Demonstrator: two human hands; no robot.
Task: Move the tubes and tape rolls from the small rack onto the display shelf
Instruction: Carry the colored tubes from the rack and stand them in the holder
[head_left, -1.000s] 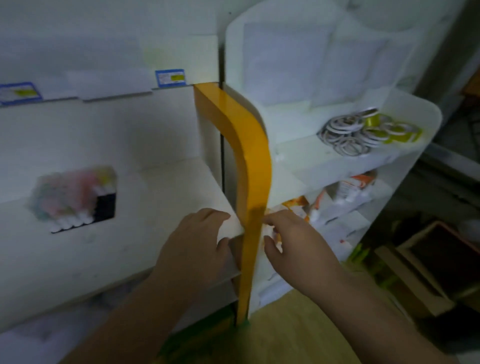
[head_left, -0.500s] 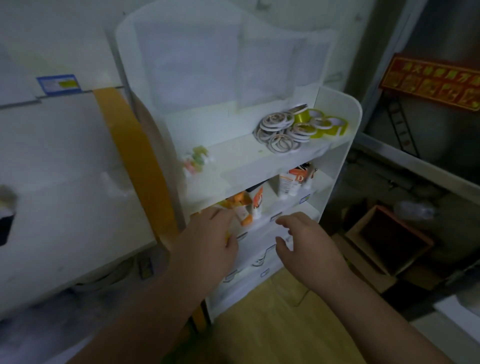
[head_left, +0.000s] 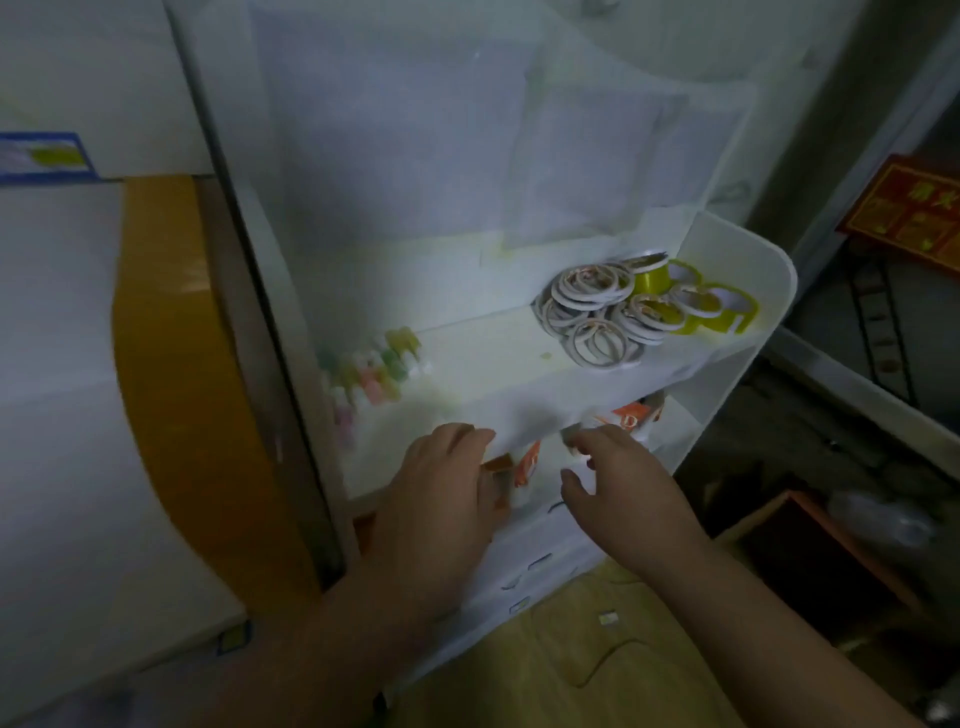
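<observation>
White-and-orange tubes (head_left: 626, 418) stand beneath white and yellow tape rolls (head_left: 613, 312).

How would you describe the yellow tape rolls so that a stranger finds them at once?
Find the small white rack with stacked shelves. On its top shelf, at the right end against the side wall, lie the yellow tape rolls. Their glossy yellow sets them apart from the white tape rolls heaped just left of them.

1. The small rack (head_left: 737, 291) looks like smooth white plastic, faintly glossy;
2. the tape rolls (head_left: 597, 312) have white paper-like rims, some glossy yellow film;
3. the floor (head_left: 597, 670) shows matt wood grain;
4. the orange post (head_left: 171, 395) is smooth.
</observation>
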